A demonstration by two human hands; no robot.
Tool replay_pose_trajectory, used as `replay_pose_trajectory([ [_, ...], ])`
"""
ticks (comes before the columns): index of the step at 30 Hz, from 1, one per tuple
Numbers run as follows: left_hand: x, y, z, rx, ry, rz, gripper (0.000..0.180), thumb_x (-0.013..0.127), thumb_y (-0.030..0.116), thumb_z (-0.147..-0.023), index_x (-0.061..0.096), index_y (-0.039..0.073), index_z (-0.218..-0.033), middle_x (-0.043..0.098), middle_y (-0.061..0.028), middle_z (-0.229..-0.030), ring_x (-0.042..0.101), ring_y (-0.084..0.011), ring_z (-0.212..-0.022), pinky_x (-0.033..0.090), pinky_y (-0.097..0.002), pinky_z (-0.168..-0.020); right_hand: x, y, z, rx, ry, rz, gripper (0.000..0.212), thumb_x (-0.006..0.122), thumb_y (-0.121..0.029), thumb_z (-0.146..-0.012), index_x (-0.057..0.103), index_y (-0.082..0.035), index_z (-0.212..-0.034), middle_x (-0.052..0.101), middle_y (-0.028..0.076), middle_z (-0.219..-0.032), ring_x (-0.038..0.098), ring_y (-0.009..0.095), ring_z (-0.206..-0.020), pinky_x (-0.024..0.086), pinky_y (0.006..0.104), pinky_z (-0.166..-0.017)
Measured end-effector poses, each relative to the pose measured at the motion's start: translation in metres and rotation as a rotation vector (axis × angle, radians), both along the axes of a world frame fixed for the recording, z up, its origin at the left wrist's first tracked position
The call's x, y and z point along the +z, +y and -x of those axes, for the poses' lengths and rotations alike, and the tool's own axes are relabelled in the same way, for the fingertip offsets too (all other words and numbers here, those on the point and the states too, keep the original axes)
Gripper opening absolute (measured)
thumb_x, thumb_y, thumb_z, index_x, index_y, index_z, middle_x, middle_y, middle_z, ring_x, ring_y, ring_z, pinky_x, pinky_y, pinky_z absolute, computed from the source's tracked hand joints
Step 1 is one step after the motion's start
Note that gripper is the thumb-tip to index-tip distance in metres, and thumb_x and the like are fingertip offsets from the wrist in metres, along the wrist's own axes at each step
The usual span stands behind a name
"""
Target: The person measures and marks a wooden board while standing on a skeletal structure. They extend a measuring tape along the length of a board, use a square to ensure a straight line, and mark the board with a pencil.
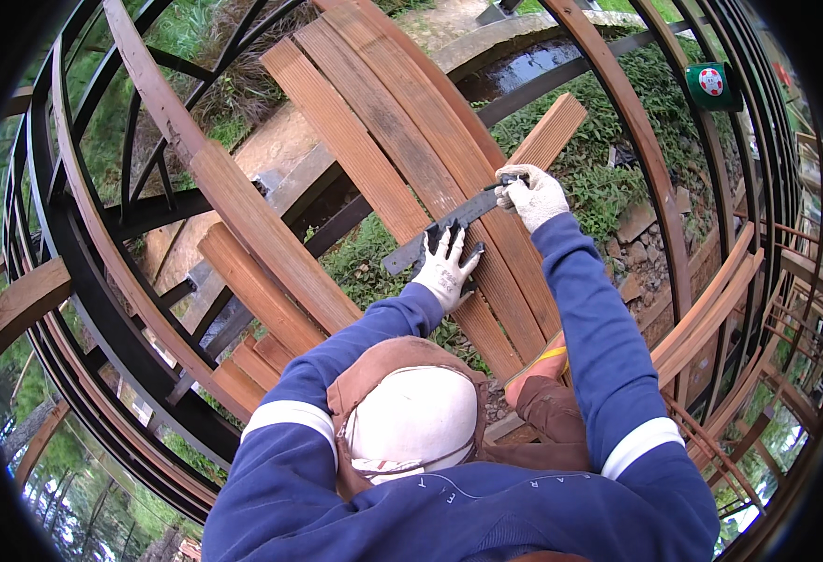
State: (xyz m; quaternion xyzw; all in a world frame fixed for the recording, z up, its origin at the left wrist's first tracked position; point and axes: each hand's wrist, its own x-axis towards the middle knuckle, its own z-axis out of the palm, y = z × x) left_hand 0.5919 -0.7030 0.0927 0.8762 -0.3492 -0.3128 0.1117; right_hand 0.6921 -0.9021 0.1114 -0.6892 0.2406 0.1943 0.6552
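Note:
A dark metal square (469, 208) with a long flat blade lies slantwise across several brown grooved deck boards (388, 103). My left hand (446, 273), in a white glove with dark fingertips, rests on the blade with its fingers spread. At the blade's right end, my right hand (535, 199), gloved the same way, has its fingers closed around the square's dark end piece. Whether those fingers also pinch a small marking tool, I cannot tell. Just beyond the right hand, a short grooved board (552, 129) sticks out from beneath the others.
Dark metal beams (561, 86) run under the boards, with gaps showing plants (585, 192) and stones (638, 255) below. Curved railings (655, 178) rise on both sides. More planks (260, 286) lie at left. A green can-like container (711, 86) hangs at the right railing. A sandalled foot (538, 370) is near the boards' lower end.

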Motion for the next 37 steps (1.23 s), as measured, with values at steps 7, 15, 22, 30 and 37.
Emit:
replay_pose_trajectory([
  [7, 0.002, 0.000, 0.000, -0.002, -0.001, -0.015, 0.073, 0.052, 0.052, -0.088, 0.029, 0.016, -0.148, 0.013, -0.0295, -0.151, 0.011, -0.0485, -0.140, 0.010, -0.0696, -0.107, 0.004, 0.015, -0.011, 0.074, 0.054, 0.080, 0.015, 0.052, -0.004, -0.091, 0.060, -0.002, -0.103, 0.066, 0.007, -0.081, 0.062, 0.012, -0.065, 0.052, 0.0247, -0.062],
  [15, -0.001, 0.000, 0.001, 0.006, 0.015, -0.004, 0.071, 0.052, 0.052, -0.088, 0.033, 0.016, -0.147, 0.014, -0.0288, -0.151, 0.013, -0.0485, -0.140, 0.012, -0.0699, -0.107, 0.003, 0.012, -0.013, 0.097, 0.092, 0.072, 0.014, 0.052, -0.005, -0.091, 0.059, -0.003, -0.103, 0.066, 0.007, -0.080, 0.062, 0.012, -0.064, 0.052, 0.0249, -0.061],
  [22, -0.002, 0.001, 0.002, 0.013, -0.004, 0.017, 0.071, 0.051, 0.052, -0.089, 0.032, 0.016, -0.147, 0.014, -0.0293, -0.151, 0.012, -0.0486, -0.140, 0.011, -0.0701, -0.107, -0.008, 0.001, -0.018, 0.038, 0.046, 0.165, 0.009, 0.056, -0.010, -0.092, 0.057, -0.004, -0.099, 0.065, 0.005, -0.076, 0.061, 0.010, -0.064, 0.051, 0.0237, -0.059],
  [30, 0.001, 0.001, 0.000, 0.008, 0.029, 0.016, 0.073, 0.053, 0.051, -0.088, 0.031, 0.016, -0.147, 0.014, -0.0295, -0.151, 0.012, -0.0484, -0.140, 0.010, -0.0708, -0.106, -0.009, -0.022, -0.029, -0.022, -0.077, 0.297, 0.009, 0.056, -0.011, -0.093, 0.057, -0.003, -0.098, 0.064, 0.005, -0.079, 0.061, 0.011, -0.063, 0.051, 0.0248, -0.059],
  [37, -0.002, -0.001, 0.001, 0.001, 0.018, -0.012, 0.076, 0.054, 0.054, -0.086, 0.029, 0.017, -0.148, 0.012, -0.0278, -0.152, 0.012, -0.0472, -0.141, 0.010, -0.0698, -0.107, -0.004, 0.007, -0.013, -0.097, -0.035, -0.041, 0.021, 0.054, -0.007, -0.094, 0.052, -0.008, -0.114, 0.064, 0.008, -0.088, 0.064, 0.016, -0.066, 0.055, 0.0266, -0.063],
])
